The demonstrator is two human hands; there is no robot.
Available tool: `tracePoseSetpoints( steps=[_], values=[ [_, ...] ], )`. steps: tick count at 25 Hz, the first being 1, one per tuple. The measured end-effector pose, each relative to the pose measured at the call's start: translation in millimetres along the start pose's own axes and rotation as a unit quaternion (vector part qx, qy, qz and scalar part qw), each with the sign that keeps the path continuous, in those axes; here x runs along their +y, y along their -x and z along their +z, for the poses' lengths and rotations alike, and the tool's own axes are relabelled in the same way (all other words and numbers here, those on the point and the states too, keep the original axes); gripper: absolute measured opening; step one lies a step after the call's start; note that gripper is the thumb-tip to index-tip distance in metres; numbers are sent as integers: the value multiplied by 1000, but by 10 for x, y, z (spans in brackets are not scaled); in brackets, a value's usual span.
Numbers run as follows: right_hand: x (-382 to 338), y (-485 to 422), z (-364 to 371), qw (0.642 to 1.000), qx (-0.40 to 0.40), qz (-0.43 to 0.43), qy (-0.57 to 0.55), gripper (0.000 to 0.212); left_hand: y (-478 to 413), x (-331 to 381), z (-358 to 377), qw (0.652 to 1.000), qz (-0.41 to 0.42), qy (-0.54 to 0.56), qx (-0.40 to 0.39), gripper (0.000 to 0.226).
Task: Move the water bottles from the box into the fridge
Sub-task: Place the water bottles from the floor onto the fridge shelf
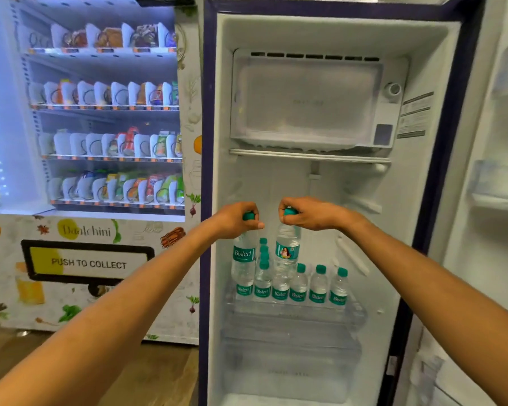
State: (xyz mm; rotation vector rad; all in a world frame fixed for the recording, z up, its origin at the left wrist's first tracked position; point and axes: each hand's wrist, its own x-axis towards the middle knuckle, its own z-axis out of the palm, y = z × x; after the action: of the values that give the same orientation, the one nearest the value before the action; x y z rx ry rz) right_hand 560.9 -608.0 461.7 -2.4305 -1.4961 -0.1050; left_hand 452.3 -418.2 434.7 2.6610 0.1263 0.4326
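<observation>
The left hand [238, 219] has its fingers curled tight round the teal screw cap of a clear plastic Bisleri water bottle with a teal label [243, 259]. The bottle hangs upright below the fist. The right hand [308, 213], at 3 o'clock from the left and just apart from it, clenches the teal cap of a second clear plastic water bottle with a teal picture label [287, 250] in the same way, thumb and fingers wrapped over the top.

Both bottles are inside the open white fridge with a dark blue frame [393, 230], in front of its back wall. At 6 o'clock from the hands, a row of small clear bottles with teal caps [318, 285] stands on a transparent plastic shelf [355, 313]. The lower part of the left-held bottle overlaps the row's left end; whether it touches the shelf cannot be told. The right-held bottle's base hangs just above the caps of the row.

At 12 o'clock sits the frosted white freezer compartment [308, 104]. At 9 o'clock stands a lit snack vending machine [100, 112].
</observation>
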Motion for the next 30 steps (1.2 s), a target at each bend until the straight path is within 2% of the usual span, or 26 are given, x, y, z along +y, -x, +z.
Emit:
tracePoseSetpoints(
  steps=[12, 19, 30],
  values=[
    [800, -548, -44, 994, -15, 97, -48, 12, -989, 37, 167, 1000, -5, -16, 13, 32],
    [1196, -914, 41, 993, 24, 118, -17, 24, -1481, -58, 370, 998, -4, -63, 12, 30],
    [1738, -1236, 530, 988, 64, 135, -42, 25, -2054, -249, 925, 993, -30, -109, 34, 39]
  ],
)
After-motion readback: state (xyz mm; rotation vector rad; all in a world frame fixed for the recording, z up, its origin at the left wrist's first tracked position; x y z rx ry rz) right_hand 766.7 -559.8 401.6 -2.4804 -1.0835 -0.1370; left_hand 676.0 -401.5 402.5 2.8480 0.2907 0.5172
